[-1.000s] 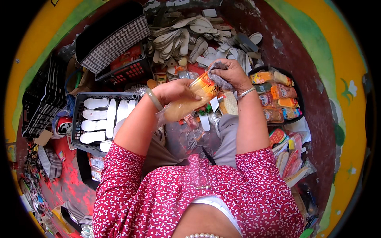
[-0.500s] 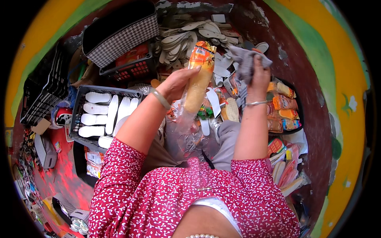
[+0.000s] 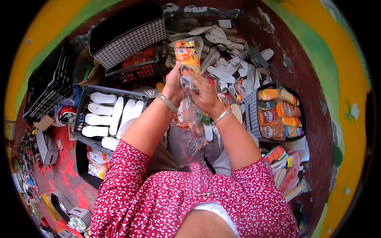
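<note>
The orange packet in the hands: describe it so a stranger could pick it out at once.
Start at the black crate of white insoles on the person's left, then move right to the raised left hand and right hand. The orange packet stands upright above them. Unlike the packets in the black tub, it is held up off the floor.

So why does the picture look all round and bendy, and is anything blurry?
In the head view, the fisheye lens bends the walls into a ring with black corners; light is bright and even, the white insoles crisp; the orange packet between left hand and right hand is slightly soft; the edges smear.
</note>
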### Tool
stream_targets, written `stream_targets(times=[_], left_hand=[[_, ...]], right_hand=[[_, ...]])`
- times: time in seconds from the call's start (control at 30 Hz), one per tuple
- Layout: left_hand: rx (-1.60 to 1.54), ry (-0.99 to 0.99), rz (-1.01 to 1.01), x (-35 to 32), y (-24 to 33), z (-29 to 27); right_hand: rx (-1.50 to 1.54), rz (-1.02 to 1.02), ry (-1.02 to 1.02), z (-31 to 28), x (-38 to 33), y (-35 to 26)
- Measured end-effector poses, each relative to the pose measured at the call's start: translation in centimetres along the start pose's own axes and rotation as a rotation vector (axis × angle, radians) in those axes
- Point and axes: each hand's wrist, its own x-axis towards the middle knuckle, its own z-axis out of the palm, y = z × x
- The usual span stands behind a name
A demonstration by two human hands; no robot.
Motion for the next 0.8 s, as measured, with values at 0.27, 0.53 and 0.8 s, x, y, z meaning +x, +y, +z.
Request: stream_targets(times=[0.27, 0.53, 0.8], left_hand=[[0.018, -0.207, -0.021, -1.6, 0.3, 2.0], [0.1, -0.251, -0.323, -5.0, -3.1, 4.4], [-0.098, -0.288, -0.033, -1.8, -0.3, 2.2]], right_hand=[[-0.17, -0.084, 0.176, 0.4, -0.6, -1.5], [-0.229, 0.138, 0.531, -4.3, 1.2, 3.7], [-0.08, -0.027, 0.247, -0.3, 0.7, -0.4]])
